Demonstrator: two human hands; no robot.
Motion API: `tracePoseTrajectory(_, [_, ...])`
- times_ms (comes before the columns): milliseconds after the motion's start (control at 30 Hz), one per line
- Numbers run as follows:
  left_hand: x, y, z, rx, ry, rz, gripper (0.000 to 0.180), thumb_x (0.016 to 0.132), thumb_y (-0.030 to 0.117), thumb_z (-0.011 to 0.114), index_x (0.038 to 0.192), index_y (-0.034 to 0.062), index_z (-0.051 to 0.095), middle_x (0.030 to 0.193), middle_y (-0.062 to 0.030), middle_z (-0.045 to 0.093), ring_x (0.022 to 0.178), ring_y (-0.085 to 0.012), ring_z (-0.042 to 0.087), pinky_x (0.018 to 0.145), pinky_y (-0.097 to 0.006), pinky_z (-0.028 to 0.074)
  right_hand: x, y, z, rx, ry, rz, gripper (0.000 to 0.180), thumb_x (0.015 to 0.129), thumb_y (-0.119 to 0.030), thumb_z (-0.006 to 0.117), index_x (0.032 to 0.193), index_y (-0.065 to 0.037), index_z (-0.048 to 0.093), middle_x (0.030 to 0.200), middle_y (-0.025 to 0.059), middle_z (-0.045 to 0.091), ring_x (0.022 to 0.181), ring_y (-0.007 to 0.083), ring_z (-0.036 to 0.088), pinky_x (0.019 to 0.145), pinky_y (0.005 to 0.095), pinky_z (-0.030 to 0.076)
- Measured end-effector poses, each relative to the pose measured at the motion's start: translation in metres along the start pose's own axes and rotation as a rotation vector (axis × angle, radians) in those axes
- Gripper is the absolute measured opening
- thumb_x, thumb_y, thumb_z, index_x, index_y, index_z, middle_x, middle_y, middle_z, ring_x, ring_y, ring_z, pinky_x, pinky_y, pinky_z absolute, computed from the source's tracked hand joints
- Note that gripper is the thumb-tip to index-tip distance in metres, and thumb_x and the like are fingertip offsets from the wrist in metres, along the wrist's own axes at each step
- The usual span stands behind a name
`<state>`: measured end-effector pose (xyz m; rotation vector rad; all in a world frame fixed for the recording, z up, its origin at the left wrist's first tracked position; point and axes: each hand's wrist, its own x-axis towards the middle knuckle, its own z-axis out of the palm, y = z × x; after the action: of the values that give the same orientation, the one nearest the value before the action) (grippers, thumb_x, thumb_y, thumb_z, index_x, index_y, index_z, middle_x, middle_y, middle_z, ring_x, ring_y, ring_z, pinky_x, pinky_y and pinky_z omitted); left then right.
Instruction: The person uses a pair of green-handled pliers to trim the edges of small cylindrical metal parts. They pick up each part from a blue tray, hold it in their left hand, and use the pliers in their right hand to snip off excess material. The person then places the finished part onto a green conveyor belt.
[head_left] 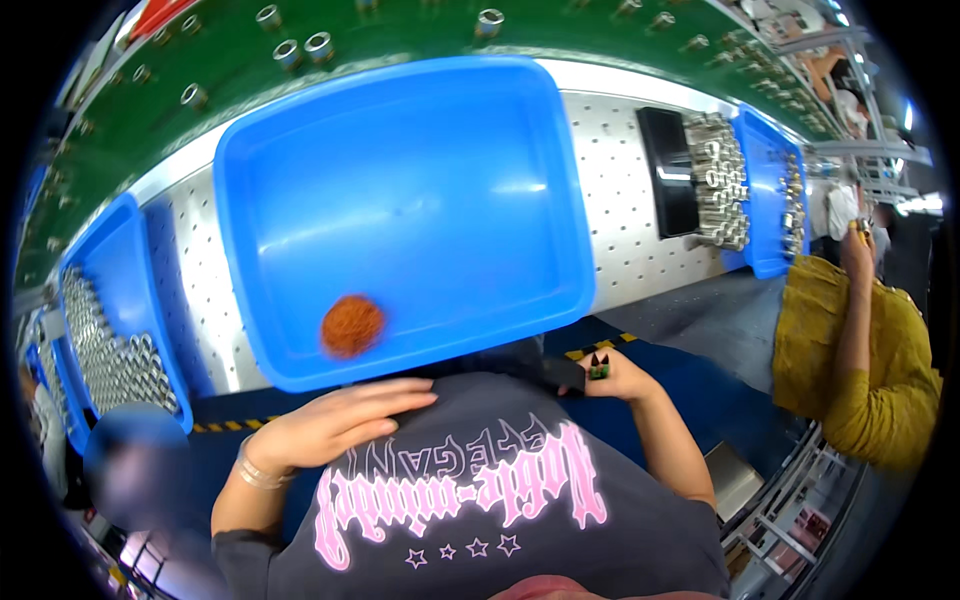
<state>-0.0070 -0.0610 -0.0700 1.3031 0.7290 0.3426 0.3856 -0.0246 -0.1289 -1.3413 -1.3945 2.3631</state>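
Observation:
My left hand (pixel 362 412) lies flat against the front of my dark T-shirt (pixel 470 400), fingers stretched out and holding nothing. On the other side of my waist, my right hand (pixel 622 378) is closed around a small green-and-black object (pixel 599 368) with two dark points; its kind is not clear. Dark material (pixel 560 375) shows beside those fingers. Just beyond both hands stands a large blue plastic tray (pixel 410 210). A round, rough orange-brown clump (pixel 352 326) sits near its front left corner, with neither hand touching it.
The tray rests on a perforated metal bench (pixel 622 190). Blue bins with metal fittings stand left (pixel 125 270) and right (pixel 765 190), near a black box (pixel 668 170). Behind runs a green surface (pixel 400 35) with scattered fittings. A person in mustard sleeves (pixel 880 390) works at right.

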Motion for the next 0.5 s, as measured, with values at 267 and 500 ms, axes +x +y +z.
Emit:
tracePoseTrajectory(267, [-0.004, 0.068, -0.084, 0.190, 0.591, 0.383, 0.037, 0.089, 0.025, 0.049, 0.107, -0.0063, 0.057, 0.105, -0.0186, 0.060, 0.095, -0.0263, 0.059, 0.086, -0.035, 0.043, -0.001, -0.096, -0.037, -0.079, 0.551, -0.332, 0.030, 0.092, -0.022, 0.047, 0.107, -0.001, 0.062, 0.068, -0.0029, 0.052, 0.054, 0.0020, 0.038, 0.050, 0.0173, 0.030])
tracePoseTrajectory(500, [0.019, 0.015, -0.169, -0.104, 1.232, 0.564, 0.029, 0.093, 0.013, 0.047, 0.116, -0.0031, 0.050, 0.106, -0.0109, 0.057, 0.101, -0.0170, 0.054, 0.095, -0.030, 0.039, 0.037, -0.120, -0.083, -1.113, 1.389, -0.401, 0.049, 0.073, -0.032, 0.068, 0.111, -0.003, 0.056, 0.117, 0.0111, 0.054, 0.096, 0.0301, 0.058, 0.078, 0.0354, 0.048])
